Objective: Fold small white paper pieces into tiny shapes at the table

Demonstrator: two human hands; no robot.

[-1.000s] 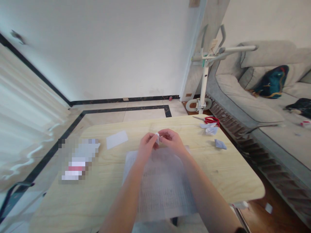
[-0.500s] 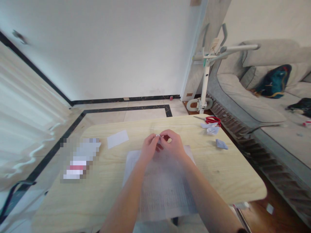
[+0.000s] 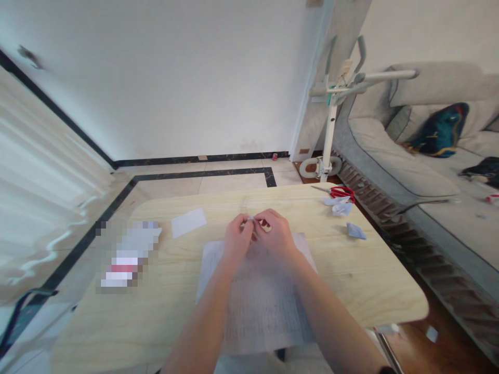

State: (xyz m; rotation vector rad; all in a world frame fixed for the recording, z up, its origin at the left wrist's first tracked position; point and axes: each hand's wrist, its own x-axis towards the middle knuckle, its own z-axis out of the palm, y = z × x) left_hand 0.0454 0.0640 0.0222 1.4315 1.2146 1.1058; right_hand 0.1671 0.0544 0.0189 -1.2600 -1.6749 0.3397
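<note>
Both hands meet over the far edge of a large printed sheet [image 3: 268,311] that lies on the wooden table. Between the fingertips is a small whitish piece of paper [image 3: 250,218], mostly covered by the fingers. My left hand [image 3: 237,236] pinches it from the left side. From the right, my right hand [image 3: 275,234] pinches the same piece with thumb and forefinger, its other fingers curled. A blank white paper [image 3: 189,223] lies on the table to the left of the hands.
Red-handled scissors [image 3: 342,194] lie at the table's far right, beside crumpled paper [image 3: 341,209] and a folded bluish paper [image 3: 356,231]. A pixelated item [image 3: 130,254] is on the left of the table [image 3: 374,291]. A grey sofa [image 3: 409,156] and a white exercise machine [image 3: 330,130] stand beyond.
The fingertips have shifted slightly, and the small paper piece has turned a little between them. Forearms, printed sheet and other items stay nearly where they were.
</note>
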